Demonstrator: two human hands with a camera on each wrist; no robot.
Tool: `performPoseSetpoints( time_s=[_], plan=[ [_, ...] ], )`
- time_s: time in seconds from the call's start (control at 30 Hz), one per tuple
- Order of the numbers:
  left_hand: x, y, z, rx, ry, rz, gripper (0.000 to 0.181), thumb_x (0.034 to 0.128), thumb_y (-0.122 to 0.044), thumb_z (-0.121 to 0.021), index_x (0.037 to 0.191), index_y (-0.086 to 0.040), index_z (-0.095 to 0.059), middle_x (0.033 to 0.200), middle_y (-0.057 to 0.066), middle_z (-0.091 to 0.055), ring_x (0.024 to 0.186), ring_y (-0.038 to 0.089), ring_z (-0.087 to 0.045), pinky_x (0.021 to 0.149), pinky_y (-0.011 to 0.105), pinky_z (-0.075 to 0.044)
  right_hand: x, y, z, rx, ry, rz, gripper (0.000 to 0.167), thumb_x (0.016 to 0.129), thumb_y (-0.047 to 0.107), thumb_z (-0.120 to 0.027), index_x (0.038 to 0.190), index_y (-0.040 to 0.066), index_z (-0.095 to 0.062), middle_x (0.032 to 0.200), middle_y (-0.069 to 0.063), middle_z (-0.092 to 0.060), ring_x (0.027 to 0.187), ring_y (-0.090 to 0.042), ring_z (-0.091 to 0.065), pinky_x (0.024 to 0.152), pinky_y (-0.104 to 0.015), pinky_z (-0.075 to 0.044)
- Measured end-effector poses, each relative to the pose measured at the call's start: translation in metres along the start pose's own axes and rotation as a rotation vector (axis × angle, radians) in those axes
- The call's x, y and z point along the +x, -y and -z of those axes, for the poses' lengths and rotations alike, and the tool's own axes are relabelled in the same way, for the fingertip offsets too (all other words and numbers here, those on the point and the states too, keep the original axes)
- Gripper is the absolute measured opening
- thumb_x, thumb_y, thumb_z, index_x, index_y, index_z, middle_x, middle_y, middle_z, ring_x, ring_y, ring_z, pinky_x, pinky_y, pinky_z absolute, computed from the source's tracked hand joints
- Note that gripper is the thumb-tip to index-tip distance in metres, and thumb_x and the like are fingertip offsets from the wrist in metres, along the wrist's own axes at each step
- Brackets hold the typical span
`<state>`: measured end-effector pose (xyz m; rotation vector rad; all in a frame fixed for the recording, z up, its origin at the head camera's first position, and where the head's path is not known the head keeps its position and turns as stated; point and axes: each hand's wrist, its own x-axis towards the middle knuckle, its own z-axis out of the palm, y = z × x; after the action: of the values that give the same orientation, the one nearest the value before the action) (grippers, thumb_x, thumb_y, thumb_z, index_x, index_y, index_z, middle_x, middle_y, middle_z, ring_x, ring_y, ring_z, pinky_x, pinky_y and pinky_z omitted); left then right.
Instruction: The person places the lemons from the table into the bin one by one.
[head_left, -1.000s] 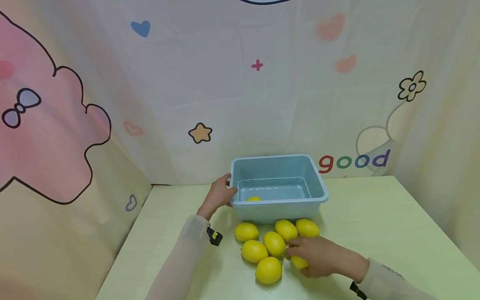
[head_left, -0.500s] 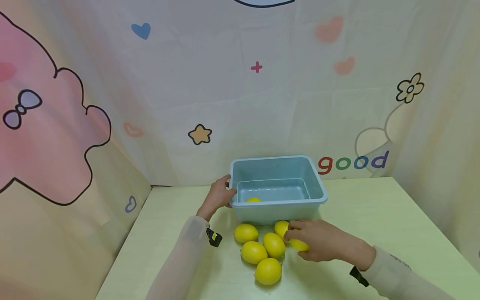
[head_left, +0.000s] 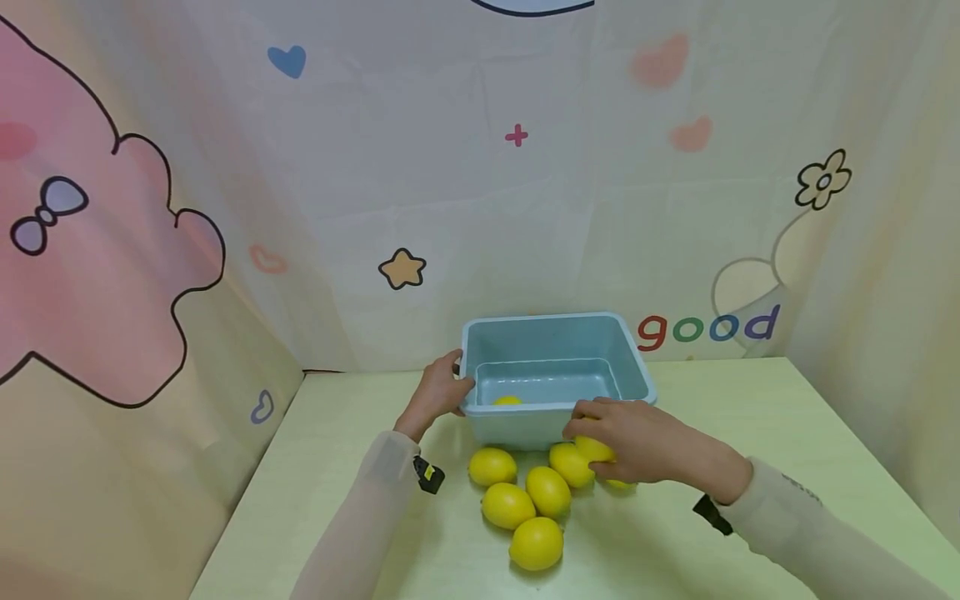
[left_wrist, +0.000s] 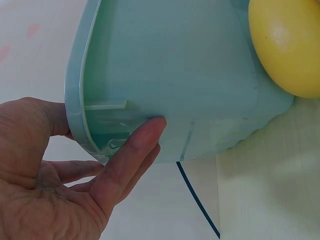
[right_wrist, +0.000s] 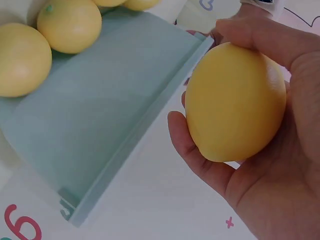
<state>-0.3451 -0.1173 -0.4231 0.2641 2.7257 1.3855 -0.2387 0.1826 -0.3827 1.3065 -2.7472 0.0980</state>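
Note:
A light blue plastic basin stands at the back of the table, with one lemon showing inside. My left hand grips its left rim; the left wrist view shows the thumb over the rim and fingers against the outer wall. In my right hand is a lemon, held between thumb and curled fingers, raised in front of the basin's front right rim. Below that hand, one lemon is mostly hidden. Several more lemons lie on the table before the basin.
The pale green table runs back to a printed curtain right behind the basin. Another curtain side borders the table on the left. The nearest loose lemon lies toward the table's front.
My right hand has picked the lemon up from the table's right side and carried it upward and away, toward the basin's front rim. The left hand keeps its place on the basin.

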Motion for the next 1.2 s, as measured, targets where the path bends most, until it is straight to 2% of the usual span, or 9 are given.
performPoseSetpoints(
  time_s=[0.17, 0.3, 0.6, 0.67, 0.8, 1.0, 1.2],
  plan=[
    [0.0, -0.001, 0.001, 0.002, 0.002, 0.003, 0.06, 0.0939, -0.011, -0.056, 0.15, -0.004, -0.037, 0.127, 0.027, -0.057, 0.088, 0.032, -0.069, 0.05, 0.031, -0.059, 0.005, -0.003, 0.01, -0.019, -0.034, -0.006, 0.035, 0.082, 0.027, -0.078, 0.114, 0.025, -0.064, 0.111, 0.005, -0.06, 0.09, -0.013, -0.057, 0.07, -0.025, -0.056],
    [0.0, -0.001, 0.001, -0.006, 0.002, 0.008, 0.061, 0.0936, -0.012, -0.056, 0.151, -0.005, -0.035, 0.128, 0.026, -0.057, 0.091, 0.034, -0.069, 0.051, 0.031, -0.06, 0.009, -0.006, 0.017, -0.035, -0.067, -0.001, 0.036, 0.081, 0.026, -0.078, 0.115, 0.024, -0.064, 0.111, 0.005, -0.06, 0.091, -0.014, -0.058, 0.071, -0.026, -0.056],
    [0.003, 0.003, 0.001, -0.017, 0.004, 0.004, 0.062, 0.0936, -0.013, -0.056, 0.151, -0.006, -0.034, 0.128, 0.026, -0.056, 0.092, 0.037, -0.069, 0.051, 0.032, -0.06, 0.022, -0.015, 0.034, -0.079, -0.12, 0.007, 0.036, 0.082, 0.027, -0.077, 0.115, 0.024, -0.064, 0.111, 0.003, -0.062, 0.082, -0.011, -0.058, 0.066, -0.022, -0.054],
    [0.003, 0.003, 0.0, -0.022, 0.009, 0.003, 0.062, 0.0937, -0.013, -0.056, 0.152, -0.006, -0.034, 0.128, 0.026, -0.056, 0.093, 0.038, -0.069, 0.053, 0.035, -0.061, 0.025, -0.017, 0.037, -0.083, -0.135, 0.005, 0.036, 0.081, 0.026, -0.077, 0.115, 0.024, -0.065, 0.111, 0.003, -0.063, 0.078, -0.011, -0.058, 0.062, -0.019, -0.052],
    [0.002, 0.005, 0.0, -0.036, 0.019, 0.0, 0.062, 0.0935, -0.013, -0.055, 0.151, -0.005, -0.034, 0.129, 0.027, -0.056, 0.096, 0.041, -0.068, 0.056, 0.038, -0.061, 0.032, -0.021, 0.042, -0.073, -0.156, -0.002, 0.035, 0.081, 0.025, -0.078, 0.114, 0.022, -0.065, 0.111, 0.002, -0.062, 0.076, -0.011, -0.058, 0.06, -0.018, -0.05],
    [0.003, 0.005, 0.0, -0.037, 0.017, -0.004, 0.062, 0.093, -0.013, -0.055, 0.151, -0.005, -0.034, 0.128, 0.027, -0.056, 0.095, 0.042, -0.069, 0.05, 0.032, -0.06, 0.043, -0.026, 0.05, -0.053, -0.178, -0.013, 0.035, 0.081, 0.025, -0.078, 0.114, 0.02, -0.065, 0.109, 0.002, -0.062, 0.078, -0.012, -0.058, 0.062, -0.02, -0.051],
    [0.003, 0.005, 0.0, -0.029, 0.015, -0.004, 0.062, 0.0933, -0.013, -0.055, 0.151, -0.005, -0.035, 0.128, 0.027, -0.056, 0.094, 0.04, -0.069, 0.051, 0.031, -0.06, 0.056, -0.029, 0.059, -0.032, -0.187, -0.036, 0.033, 0.082, 0.025, -0.077, 0.113, 0.02, -0.066, 0.11, 0.0, -0.063, 0.081, -0.015, -0.06, 0.064, -0.024, -0.054]
  ],
)
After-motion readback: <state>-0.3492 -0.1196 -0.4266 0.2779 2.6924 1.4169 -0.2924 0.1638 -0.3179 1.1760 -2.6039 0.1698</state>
